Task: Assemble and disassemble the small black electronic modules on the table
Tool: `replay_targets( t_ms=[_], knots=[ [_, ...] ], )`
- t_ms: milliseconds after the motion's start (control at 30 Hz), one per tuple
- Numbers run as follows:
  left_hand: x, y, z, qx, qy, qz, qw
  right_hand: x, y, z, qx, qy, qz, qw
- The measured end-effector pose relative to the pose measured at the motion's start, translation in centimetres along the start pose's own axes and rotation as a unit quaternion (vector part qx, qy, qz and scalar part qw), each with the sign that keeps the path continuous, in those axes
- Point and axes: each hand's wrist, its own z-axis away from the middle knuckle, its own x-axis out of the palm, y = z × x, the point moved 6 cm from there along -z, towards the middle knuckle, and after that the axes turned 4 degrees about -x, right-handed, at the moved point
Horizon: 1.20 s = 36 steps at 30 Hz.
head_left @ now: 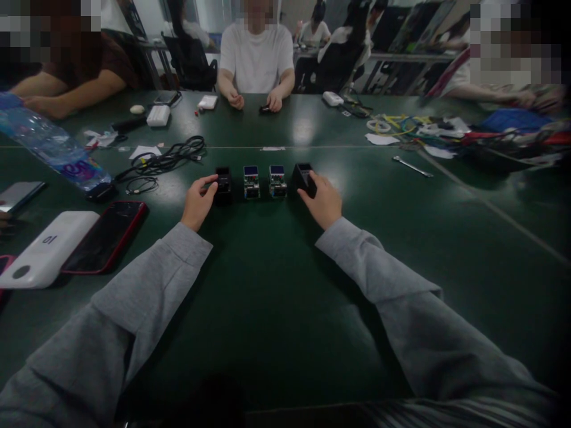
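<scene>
My left hand (199,201) closes its thumb and fingers on the near-left side of a small black box (223,183) that stands on the green table. On the other side, my right hand (325,201) grips a second black box (304,172), slightly turned, with its fingers over the right side and the thumb at the front. Between the two boxes stand two small circuit boards with dark blue screens, a left board (251,181) and a right board (277,181), neither touched by a hand. The hidden faces of both boxes cannot be made out.
At left lie a white power bank (53,244), a red-edged phone (107,238), a tilted water bottle (53,145) and black cables (173,157). A wrench (413,167) and a heap of wires (482,139) are at right. Across the table (267,285), co-workers sit, one in a white shirt (256,56).
</scene>
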Motion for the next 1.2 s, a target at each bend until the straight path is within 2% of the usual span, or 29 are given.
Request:
replay_targets(
  t_ms=[167,367,567,733,833,933,1033,1200],
  knots=[
    [0.0,0.0,0.0,-0.003,0.001,0.004,1.000,-0.5,-0.9,0.5,0.012,-0.036,0.028,0.999],
    [0.0,-0.1,0.0,-0.007,-0.005,0.011,1.000,-0.5,-1.7,1.0,-0.005,-0.047,0.045,0.998],
    [-0.1,0.0,-0.1,-0.019,0.012,0.025,0.999,-0.3,-1.9,1.1,-0.017,-0.046,0.041,0.998],
    [-1.2,-1.3,-0.7,-0.071,0.099,0.090,0.988,-0.4,-1.9,0.9,-0.037,-0.014,0.022,0.999],
    [-1.6,-1.8,-0.9,-0.089,0.128,0.109,0.982,-0.8,-2.0,0.8,-0.058,0.029,0.006,0.998],
    [-1.7,-1.6,-0.8,-0.094,0.127,0.093,0.983,-1.1,-1.9,0.6,-0.060,0.060,-0.009,0.996],
    [-1.4,-1.0,-0.6,-0.080,0.102,0.072,0.989,-1.3,-1.5,0.4,-0.049,0.078,-0.021,0.996],
    [-0.8,-0.5,-0.6,-0.065,0.090,0.057,0.992,-1.2,-0.4,0.2,-0.025,0.087,-0.051,0.995]
  ],
)
